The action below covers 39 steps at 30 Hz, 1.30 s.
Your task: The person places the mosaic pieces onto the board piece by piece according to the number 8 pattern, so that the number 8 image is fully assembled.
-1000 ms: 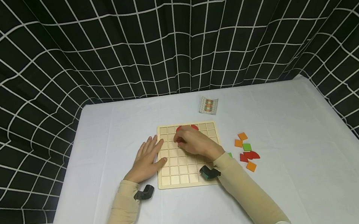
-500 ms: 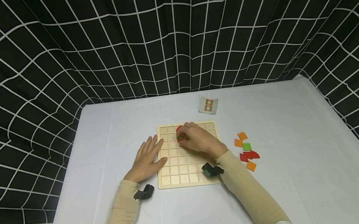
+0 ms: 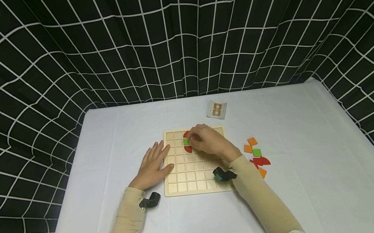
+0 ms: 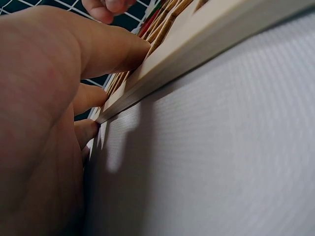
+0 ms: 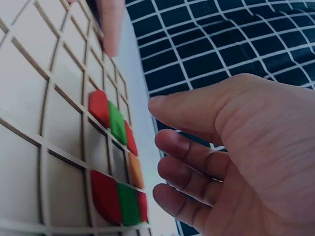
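Shifted towards three o'clock: right hand (image 3: 209, 141), loosely curled, pinching nothing; green tile (image 3: 186, 141), uncovered between red tiles (image 3: 188, 149), eleven o'clock on wooden board (image 3: 182, 177); left hand (image 3: 152, 169), spread at nine o'clock, presumably steadying it.

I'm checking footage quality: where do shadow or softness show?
Head: fairly even light, but the printed card lacks fine detail; left wrist: a dark shadow lies on the white cloth beside the left hand; right wrist: bluish cast, left fingers near the top look soft.
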Each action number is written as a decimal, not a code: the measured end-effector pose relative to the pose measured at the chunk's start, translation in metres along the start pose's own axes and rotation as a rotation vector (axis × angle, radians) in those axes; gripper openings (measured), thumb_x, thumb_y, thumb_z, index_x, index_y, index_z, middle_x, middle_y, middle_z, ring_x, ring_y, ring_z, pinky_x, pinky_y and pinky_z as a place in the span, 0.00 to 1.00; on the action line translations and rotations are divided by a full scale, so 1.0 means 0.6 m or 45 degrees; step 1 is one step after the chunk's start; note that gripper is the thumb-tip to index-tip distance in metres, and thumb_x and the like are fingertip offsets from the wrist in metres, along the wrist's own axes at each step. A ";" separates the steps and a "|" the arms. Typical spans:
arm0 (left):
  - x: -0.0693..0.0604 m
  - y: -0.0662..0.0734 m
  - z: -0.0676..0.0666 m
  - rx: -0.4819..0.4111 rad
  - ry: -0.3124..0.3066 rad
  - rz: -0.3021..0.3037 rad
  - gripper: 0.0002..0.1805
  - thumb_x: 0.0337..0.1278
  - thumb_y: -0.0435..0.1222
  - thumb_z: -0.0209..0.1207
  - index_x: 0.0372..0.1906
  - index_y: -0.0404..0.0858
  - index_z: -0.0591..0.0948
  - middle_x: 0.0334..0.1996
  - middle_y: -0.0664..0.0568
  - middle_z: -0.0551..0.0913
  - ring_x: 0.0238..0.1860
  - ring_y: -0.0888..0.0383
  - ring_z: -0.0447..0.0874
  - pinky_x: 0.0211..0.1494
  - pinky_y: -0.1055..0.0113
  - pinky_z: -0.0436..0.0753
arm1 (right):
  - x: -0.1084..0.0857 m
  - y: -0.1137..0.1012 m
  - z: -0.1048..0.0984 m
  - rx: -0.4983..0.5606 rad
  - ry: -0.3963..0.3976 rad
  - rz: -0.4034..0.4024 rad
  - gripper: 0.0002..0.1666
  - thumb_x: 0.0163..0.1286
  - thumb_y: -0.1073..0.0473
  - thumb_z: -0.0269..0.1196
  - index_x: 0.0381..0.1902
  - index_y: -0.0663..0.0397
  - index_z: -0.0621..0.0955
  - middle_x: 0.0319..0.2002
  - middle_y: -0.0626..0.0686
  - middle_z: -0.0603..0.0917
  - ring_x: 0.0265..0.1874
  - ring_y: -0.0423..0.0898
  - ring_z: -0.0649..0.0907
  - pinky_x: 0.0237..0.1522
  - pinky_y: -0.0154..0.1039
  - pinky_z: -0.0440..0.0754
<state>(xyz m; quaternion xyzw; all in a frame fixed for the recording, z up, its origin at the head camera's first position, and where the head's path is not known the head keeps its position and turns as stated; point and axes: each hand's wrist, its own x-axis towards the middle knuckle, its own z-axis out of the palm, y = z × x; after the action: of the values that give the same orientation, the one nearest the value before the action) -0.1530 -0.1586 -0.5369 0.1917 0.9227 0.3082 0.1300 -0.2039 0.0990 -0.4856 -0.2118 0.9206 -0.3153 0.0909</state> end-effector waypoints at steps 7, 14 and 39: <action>0.000 0.004 -0.001 0.003 -0.003 0.003 0.41 0.72 0.48 0.54 0.82 0.42 0.53 0.84 0.47 0.40 0.85 0.48 0.31 0.85 0.48 0.31 | -0.010 0.006 -0.034 0.073 0.077 0.011 0.13 0.76 0.58 0.61 0.52 0.58 0.83 0.44 0.53 0.85 0.43 0.49 0.81 0.47 0.45 0.82; -0.001 0.003 -0.001 0.002 -0.001 -0.007 0.40 0.72 0.48 0.54 0.82 0.42 0.53 0.84 0.47 0.40 0.85 0.48 0.31 0.85 0.48 0.31 | -0.030 0.013 -0.074 0.170 0.138 0.074 0.12 0.76 0.54 0.60 0.52 0.51 0.83 0.46 0.52 0.85 0.43 0.51 0.81 0.43 0.44 0.81; -0.002 0.006 -0.005 -0.014 -0.010 -0.007 0.41 0.72 0.48 0.54 0.82 0.41 0.52 0.84 0.46 0.40 0.84 0.46 0.31 0.84 0.46 0.31 | -0.120 0.092 -0.148 0.019 0.177 0.218 0.16 0.78 0.57 0.58 0.56 0.57 0.83 0.53 0.58 0.84 0.41 0.53 0.79 0.40 0.40 0.80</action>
<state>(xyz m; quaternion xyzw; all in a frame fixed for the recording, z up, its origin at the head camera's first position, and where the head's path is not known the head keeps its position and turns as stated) -0.1518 -0.1581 -0.5324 0.1894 0.9210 0.3123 0.1355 -0.1846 0.2185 -0.4474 -0.1093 0.9370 -0.3273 0.0549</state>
